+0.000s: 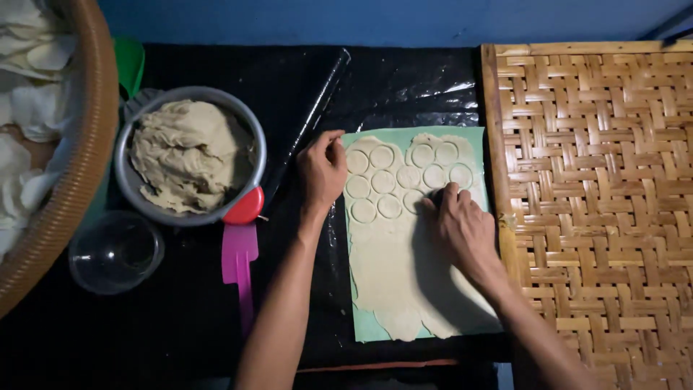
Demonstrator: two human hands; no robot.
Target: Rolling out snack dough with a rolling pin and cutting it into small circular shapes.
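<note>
Far left: woven basket, rim curving down the frame edge, pale thin pieces heaped inside. Green object just behind the rim, partly hidden.

Next right: grey metal bowl holding a mound of beige dough; red piece touching the bowl's lower right rim. Below the bowl, clear plastic cup, lying on the black sheet. Pink spatula lying just beneath the red piece, handle pointing toward the viewer.

Centre: dark rolling pin lying diagonally, upper end near the back edge. Left hand resting at the left edge of the green mat, fingers curled loosely inward, fingertips touching the rolled dough sheet at its upper left corner; nothing visibly gripped.

Rolled dough sheet spread flat over most of the green mat, upper part marked with rows of cut circles, lower part uncut.

Right hand pressed down on the sheet just below the lowest circles, fingers bunched over a small dark round object, largely hidden; grasp closed around it, kind of object not determinable.

Far right: woven bamboo tray, butted against the mat's right edge.
</note>
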